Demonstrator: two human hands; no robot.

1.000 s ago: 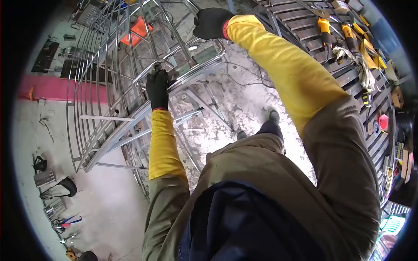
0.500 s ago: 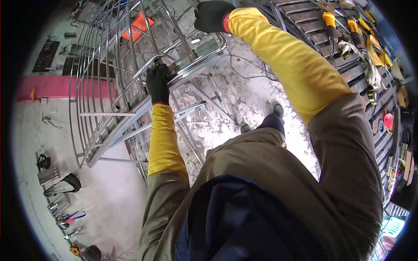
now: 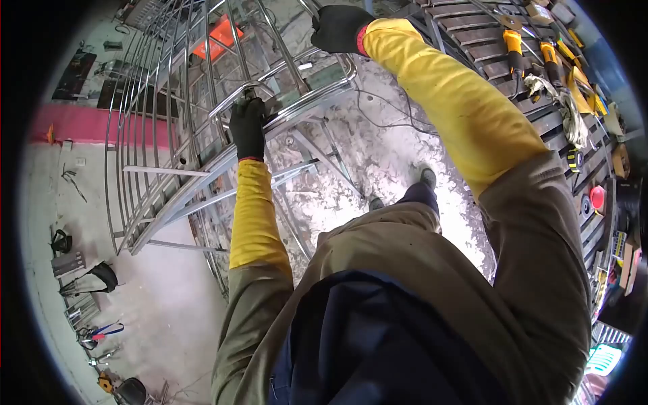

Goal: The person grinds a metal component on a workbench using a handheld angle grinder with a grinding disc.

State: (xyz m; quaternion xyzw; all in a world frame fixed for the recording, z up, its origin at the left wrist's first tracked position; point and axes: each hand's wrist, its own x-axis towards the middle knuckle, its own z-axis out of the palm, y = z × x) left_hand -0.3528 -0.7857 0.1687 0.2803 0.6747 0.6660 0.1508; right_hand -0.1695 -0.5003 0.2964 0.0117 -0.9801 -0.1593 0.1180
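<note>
A large shiny metal tube frame (image 3: 223,152) with many long parallel bars fills the upper left. My left hand (image 3: 248,128), in a black glove, closes on a bent tube of this frame near its corner. At the top, my right hand (image 3: 343,28), also black-gloved, is wrapped round another tube (image 3: 310,7) of the same frame; the fingers are partly hidden. Yellow sleeve covers (image 3: 466,108) run up both forearms. Between my hands, a small white piece (image 3: 306,66) lies by the frame's flat edge.
On my right, a slatted metal bench (image 3: 533,115) carries angle grinders (image 3: 513,50), a rag (image 3: 574,121), a tape measure (image 3: 574,160) and a red round item (image 3: 597,198). A cable (image 3: 385,123) lies across the floor. An orange box (image 3: 217,37) shows behind the bars. Several tools line the left wall.
My right hand has shifted slightly right in view. The frame appears slightly shifted too, mostly with the camera's small movement. Both hands keep their grip.
</note>
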